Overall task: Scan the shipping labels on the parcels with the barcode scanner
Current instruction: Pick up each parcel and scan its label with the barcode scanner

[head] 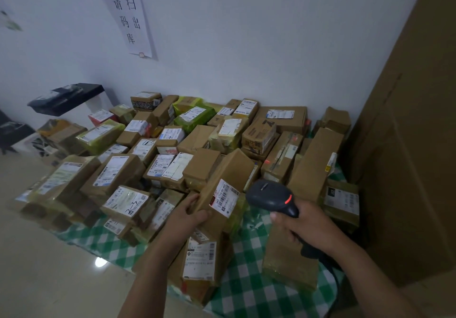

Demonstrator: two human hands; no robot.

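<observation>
Dozens of parcels cover the checked cloth (249, 290). 1 tilted parcel (228, 177) sits gripped in the left hand (187, 212); the right hand (306, 226) clasps 1 barcode scanner (270, 198) beside its shipping label (225, 198).

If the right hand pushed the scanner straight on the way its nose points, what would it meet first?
Most likely the tilted parcel held by the left hand. The barcode scanner in the right hand faces forward-left, close beside that parcel's shipping label; depth is unclear.
</observation>
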